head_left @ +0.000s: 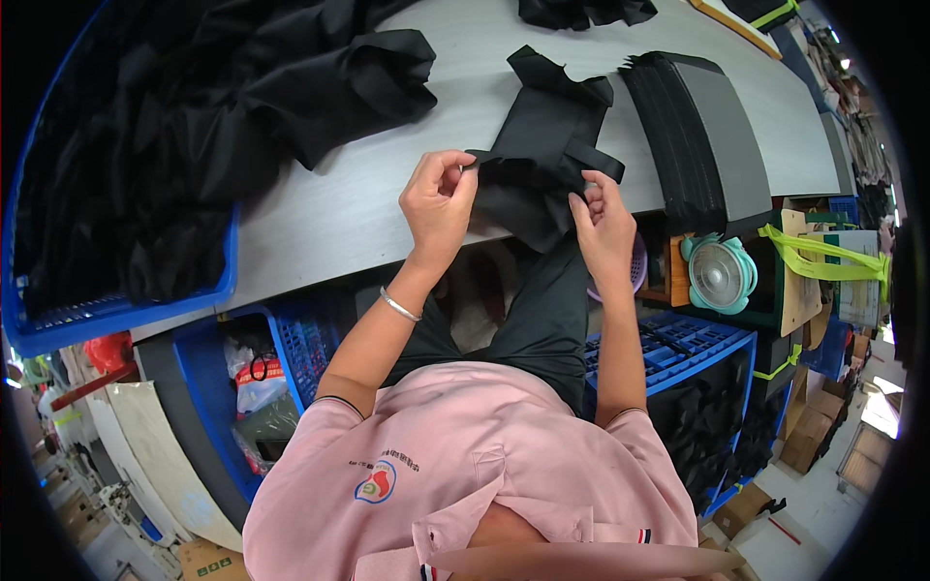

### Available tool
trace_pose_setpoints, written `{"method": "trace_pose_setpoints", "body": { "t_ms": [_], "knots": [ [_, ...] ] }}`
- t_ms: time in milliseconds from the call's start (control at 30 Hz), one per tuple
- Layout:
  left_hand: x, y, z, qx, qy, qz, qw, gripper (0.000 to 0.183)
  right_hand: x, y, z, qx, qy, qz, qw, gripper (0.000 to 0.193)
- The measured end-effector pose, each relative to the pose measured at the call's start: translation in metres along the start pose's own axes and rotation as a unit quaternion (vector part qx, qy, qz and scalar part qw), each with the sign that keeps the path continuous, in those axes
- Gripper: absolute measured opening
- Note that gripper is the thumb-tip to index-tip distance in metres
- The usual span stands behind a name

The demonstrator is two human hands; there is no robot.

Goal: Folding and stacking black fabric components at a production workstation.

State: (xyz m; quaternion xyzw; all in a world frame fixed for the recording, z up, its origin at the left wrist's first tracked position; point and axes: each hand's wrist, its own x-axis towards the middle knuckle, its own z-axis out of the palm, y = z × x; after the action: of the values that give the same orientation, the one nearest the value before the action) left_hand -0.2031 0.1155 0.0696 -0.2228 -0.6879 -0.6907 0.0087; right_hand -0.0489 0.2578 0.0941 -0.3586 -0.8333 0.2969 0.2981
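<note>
A blurred, pinkish-brown band (581, 562) lies nearest the camera, too close to make out, with the person's pink shirt (465, 426) beyond it. Past the lap, a black fabric piece (557, 121) lies on the pale worktop (329, 218), its lower end reaching over the near edge. The left hand (439, 205) has its grip pinched on the left side of this piece, thumb against forefinger. The right hand's (605, 223) grip is also closed on the piece, by the fingertips, just beside a black strip (599, 163) that sticks out to the right.

The piece looks part-way through handling: its body is spread out, but its flaps stand loose and its strip is not laid flat. To the right, a neat stack of black and grey panels (722, 145) seems to be in order. To the left, a large heap of black fabric (126, 155), partly in a blue basket (126, 329), lies unsorted. Whether heap or stack is finished work I cannot tell, so the amount left stays unclear.
</note>
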Motion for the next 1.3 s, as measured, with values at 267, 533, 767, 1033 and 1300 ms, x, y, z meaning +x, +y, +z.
{"method": "trace_pose_setpoints", "body": {
  "t_ms": [267, 533, 767, 1033, 1300],
  "knots": [
    [-0.016, 0.038, -0.011, 0.0, -0.101, 0.024, 0.995, 0.047, 0.07, 0.001, -0.105, -0.426, 0.251, -0.119, 0.861, 0.041],
    [-0.056, 0.061, -0.013, -0.206, -0.218, -0.135, 0.944, 0.029, 0.113, 0.066, -0.179, -0.032, 0.091, 0.112, 0.989, 0.031],
    [-0.084, 0.06, 0.005, -0.364, -0.36, -0.193, 0.837, 0.086, -0.035, -0.051, -0.092, -0.216, 0.174, -0.216, 0.936, 0.011],
    [-0.09, 0.046, -0.013, -0.486, -0.416, -0.302, 0.707, 0.114, -0.146, -0.071, -0.065, 0.217, -0.15, -0.025, 0.964, 0.015],
    [-0.096, 0.064, -0.031, -0.472, -0.287, -0.411, 0.725, 0.049, -0.149, -0.059, -0.057, 0.035, -0.001, -0.091, 0.995, 0.029]
  ]
}}
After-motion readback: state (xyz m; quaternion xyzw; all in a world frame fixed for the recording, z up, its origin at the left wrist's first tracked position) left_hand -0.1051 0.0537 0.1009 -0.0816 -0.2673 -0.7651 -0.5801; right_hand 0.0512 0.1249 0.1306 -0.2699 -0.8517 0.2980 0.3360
